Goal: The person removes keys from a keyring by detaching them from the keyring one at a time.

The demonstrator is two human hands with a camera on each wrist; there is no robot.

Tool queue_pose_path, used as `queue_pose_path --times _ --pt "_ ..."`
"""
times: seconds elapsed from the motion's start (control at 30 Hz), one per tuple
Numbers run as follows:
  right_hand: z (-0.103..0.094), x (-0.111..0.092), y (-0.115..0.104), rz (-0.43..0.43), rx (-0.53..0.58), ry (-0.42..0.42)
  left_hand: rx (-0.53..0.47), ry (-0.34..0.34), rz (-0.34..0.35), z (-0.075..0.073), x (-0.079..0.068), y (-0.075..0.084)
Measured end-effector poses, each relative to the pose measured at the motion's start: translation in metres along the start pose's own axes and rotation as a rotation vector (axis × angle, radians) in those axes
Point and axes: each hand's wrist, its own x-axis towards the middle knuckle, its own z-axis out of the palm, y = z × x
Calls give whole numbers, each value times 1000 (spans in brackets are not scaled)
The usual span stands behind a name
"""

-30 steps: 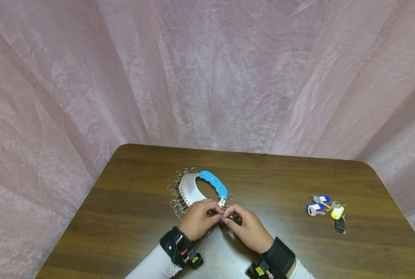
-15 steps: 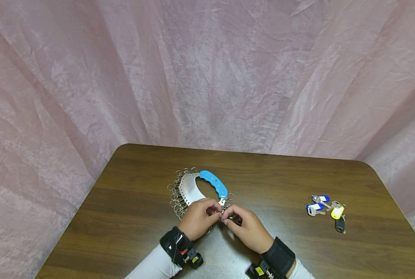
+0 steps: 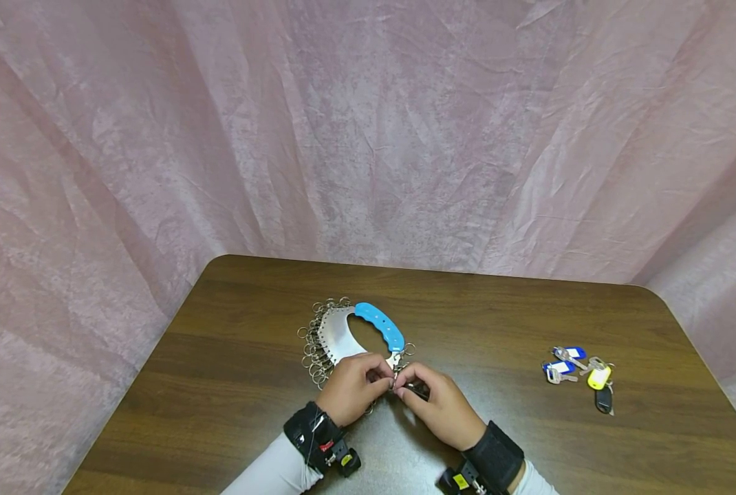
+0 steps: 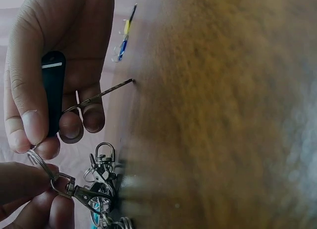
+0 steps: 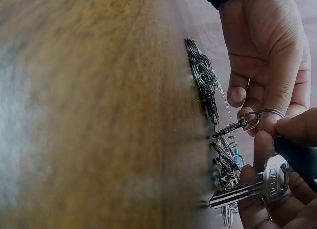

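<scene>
In the head view my left hand (image 3: pixel 354 388) and right hand (image 3: pixel 437 407) meet fingertip to fingertip at the near end of a crescent-shaped metal key holder (image 3: pixel 337 335) with a blue handle (image 3: pixel 380 324). Thumb and fingers of the left hand pinch a split ring (image 5: pixel 271 110), linked to a swivel snap hook (image 4: pixel 83 194). The right hand holds a dark key tag (image 4: pixel 53 92) between thumb and fingers, its fingertips at the same ring. A silver key (image 5: pixel 271 182) hangs with the tag, its blade pointing to the table. Whether the ring's coils are spread cannot be made out.
Keys with blue tags (image 3: pixel 560 367), a yellow tag (image 3: pixel 599 377) and a black tag (image 3: pixel 603 399) lie on the right of the wooden table (image 3: pixel 250 357). Several hooks and rings (image 5: pixel 203 73) line the holder's edge. A pink curtain (image 3: pixel 368 137) hangs behind.
Both hands stay nearly in place. Only small fingertip shifts at the ring show; the key holder and the keys on the right have not moved.
</scene>
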Motion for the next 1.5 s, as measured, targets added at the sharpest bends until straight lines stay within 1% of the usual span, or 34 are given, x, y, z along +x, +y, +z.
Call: queue_pose_path --times 0.07,0.1,0.13,0.3,0.33,0.4,0.53,0.7,0.87,0.97,1.2,1.4,1.5 --pt "0 0 0 7 0 -1 0 1 7 0 0 0" --pt "1 0 5 9 -1 0 0 0 10 0 0 0" --pt "1 0 5 12 0 -1 1 -1 12 0 0 1" --pt "7 -2 30 17 -13 6 2 -4 19 0 0 2" --pt "7 -2 30 17 -13 6 1 -4 21 0 0 2" --pt "9 -3 38 14 -19 6 1 -2 31 0 0 1" --pt "9 -3 40 15 -24 4 3 -1 52 1 0 -1" --pt "9 -3 40 30 -16 -1 -6 -3 54 2 -1 -2" --pt "9 -3 39 43 11 1 -9 -1 18 1 0 0" --pt "8 -2 32 39 27 5 -12 4 -4 1 0 1" --pt "1 0 4 45 55 -15 -22 -2 -27 1 0 1" --pt "0 1 0 47 44 -15 -26 -20 -45 -1 0 1" --pt "0 1 1 48 50 -11 -29 -22 -38 -1 0 1"
